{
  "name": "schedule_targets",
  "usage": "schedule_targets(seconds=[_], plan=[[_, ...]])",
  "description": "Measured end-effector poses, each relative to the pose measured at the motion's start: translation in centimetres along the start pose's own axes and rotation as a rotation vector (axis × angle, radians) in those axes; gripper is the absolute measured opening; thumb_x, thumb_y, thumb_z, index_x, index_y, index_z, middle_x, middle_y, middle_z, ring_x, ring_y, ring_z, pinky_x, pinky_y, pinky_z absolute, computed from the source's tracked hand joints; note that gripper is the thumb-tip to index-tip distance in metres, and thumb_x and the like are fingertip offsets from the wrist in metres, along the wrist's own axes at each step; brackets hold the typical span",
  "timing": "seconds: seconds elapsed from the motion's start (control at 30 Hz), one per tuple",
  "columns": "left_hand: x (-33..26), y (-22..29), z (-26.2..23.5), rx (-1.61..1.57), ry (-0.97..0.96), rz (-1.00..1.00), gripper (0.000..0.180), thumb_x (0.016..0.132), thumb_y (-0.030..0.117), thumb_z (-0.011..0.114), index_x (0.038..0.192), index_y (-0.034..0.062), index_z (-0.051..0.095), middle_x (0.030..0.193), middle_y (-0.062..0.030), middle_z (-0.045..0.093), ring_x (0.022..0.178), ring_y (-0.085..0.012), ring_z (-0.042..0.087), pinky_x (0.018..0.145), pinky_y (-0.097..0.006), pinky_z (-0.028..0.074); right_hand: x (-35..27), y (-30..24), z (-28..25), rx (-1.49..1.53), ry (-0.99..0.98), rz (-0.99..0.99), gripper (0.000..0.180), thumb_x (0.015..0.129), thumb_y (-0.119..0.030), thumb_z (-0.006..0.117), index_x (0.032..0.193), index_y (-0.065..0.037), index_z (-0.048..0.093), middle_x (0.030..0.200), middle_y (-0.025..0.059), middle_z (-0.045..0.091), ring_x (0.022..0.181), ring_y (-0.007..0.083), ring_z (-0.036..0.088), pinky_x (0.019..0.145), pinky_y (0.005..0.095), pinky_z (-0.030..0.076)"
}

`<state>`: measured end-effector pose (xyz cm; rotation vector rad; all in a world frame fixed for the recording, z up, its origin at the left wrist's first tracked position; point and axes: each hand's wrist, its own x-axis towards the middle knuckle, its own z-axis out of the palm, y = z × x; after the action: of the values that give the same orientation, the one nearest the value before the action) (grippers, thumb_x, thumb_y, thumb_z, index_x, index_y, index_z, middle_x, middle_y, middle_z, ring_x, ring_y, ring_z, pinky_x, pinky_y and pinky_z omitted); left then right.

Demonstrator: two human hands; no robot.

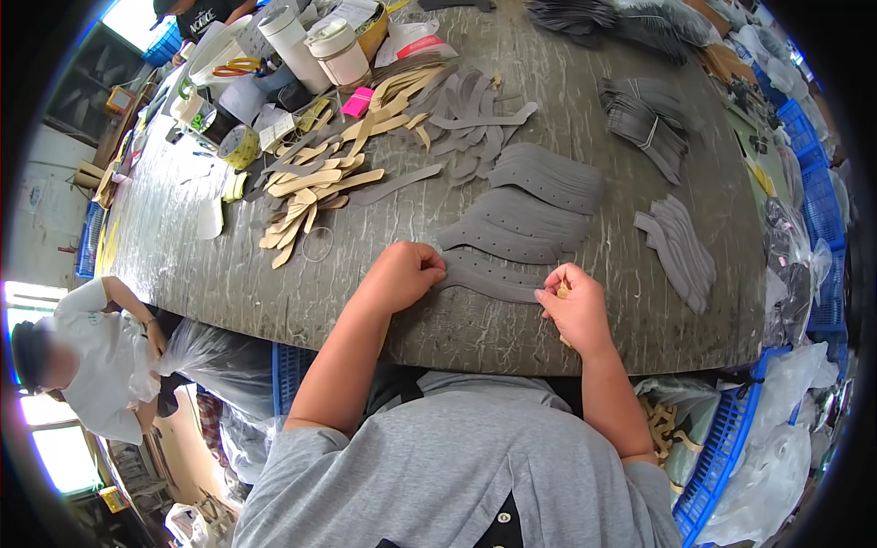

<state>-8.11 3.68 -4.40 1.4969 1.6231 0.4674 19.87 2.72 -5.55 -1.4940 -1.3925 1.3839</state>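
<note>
A curved dark-grey strip point(491, 281) with a row of small holes lies near the table's front edge. My left hand point(404, 276) has its fingers closed in a pinch at the strip's left end. At the right end, my right hand point(577, 305) is closed, thumb and fingertips meeting at the strip's tip. A small tan piece point(563, 290) shows between the fingers of that hand, mostly hidden. Just beyond the strip, fanned grey punched pieces point(521, 225) overlap in a stack, with a similar fan point(548, 175) behind.
Tan and grey strips point(315, 187) are heaped to the left. Grey bundles point(646, 123) and a stepped stack point(678, 251) lie at right. Containers point(336, 53) and tape point(239, 146) stand far left. Blue baskets point(722, 457) flank the table point(384, 215). Another person point(100, 356) is at left.
</note>
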Motion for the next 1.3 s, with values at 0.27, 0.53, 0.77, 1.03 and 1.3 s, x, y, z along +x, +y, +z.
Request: schedule_targets(seconds=[0.27, 0.53, 0.77, 1.03, 1.3], plan=[[0.0, 0.3, -0.2, 0.006, -0.021, -0.010, 0.011, 0.080, 0.006, 0.067, 0.087, -0.0023, 0.070, 0.072, -0.0065, 0.067, 0.064, -0.0129, 0.065, 0.061, -0.027, 0.051, 0.1, 0.1, 0.4, 0.003, 0.018, -0.013, 0.013, 0.082, 0.002, 0.067, 0.084, 0.000, 0.055, 0.071, 0.0047, 0.060, 0.059, 0.0094, 0.061, 0.054, 0.0250, 0.050], [-0.2, 0.4, -0.2, 0.070, 0.009, 0.052, 0.013, 0.078, 0.009, 0.068, 0.087, -0.0010, 0.070, 0.072, -0.0084, 0.069, 0.064, -0.0145, 0.065, 0.062, -0.029, 0.051, -0.1, 0.5, 0.4, -0.042, 0.037, -0.025, 0.013, 0.081, 0.000, 0.068, 0.084, 0.000, 0.055, 0.072, 0.0076, 0.061, 0.060, 0.0142, 0.064, 0.054, 0.0280, 0.050], [-0.3, 0.9, 0.2, 0.216, 0.051, 0.100, 0.015, 0.076, 0.013, 0.067, 0.085, 0.0008, 0.070, 0.077, -0.0151, 0.069, 0.072, -0.0282, 0.067, 0.068, -0.036, 0.052, -0.4, 0.0, 0.3, -0.600, 0.125, -0.273, 0.024, 0.076, -0.006, 0.076, 0.081, -0.001, 0.053, 0.061, 0.0070, 0.051, 0.059, 0.0150, 0.057, 0.054, 0.0343, 0.043], [-1.6, 1.5, 0.9, 0.400, 0.174, 0.219, 0.010, 0.083, 0.010, 0.064, 0.089, 0.0016, 0.065, 0.082, -0.0165, 0.066, 0.080, -0.0394, 0.063, 0.072, -0.045, 0.050, -0.9, 0.2, -0.8, -0.414, 0.179, -0.355, 0.024, 0.076, -0.008, 0.075, 0.093, 0.000, 0.060, 0.072, 0.0129, 0.060, 0.068, 0.0314, 0.059, 0.064, 0.0378, 0.047], [-3.8, 3.7, 0.6, -0.012, 0.155, 0.274, 0.011, 0.086, 0.000, 0.059, 0.098, 0.0001, 0.059, 0.077, -0.0133, 0.065, 0.073, -0.0232, 0.064, 0.066, -0.032, 0.049, -1.9, -1.1, -1.1, -0.016, 0.028, -0.142, 0.015, 0.082, -0.008, 0.073, 0.093, 0.000, 0.068, 0.072, 0.0005, 0.060, 0.068, 0.0056, 0.050, 0.062, 0.0252, 0.043]])
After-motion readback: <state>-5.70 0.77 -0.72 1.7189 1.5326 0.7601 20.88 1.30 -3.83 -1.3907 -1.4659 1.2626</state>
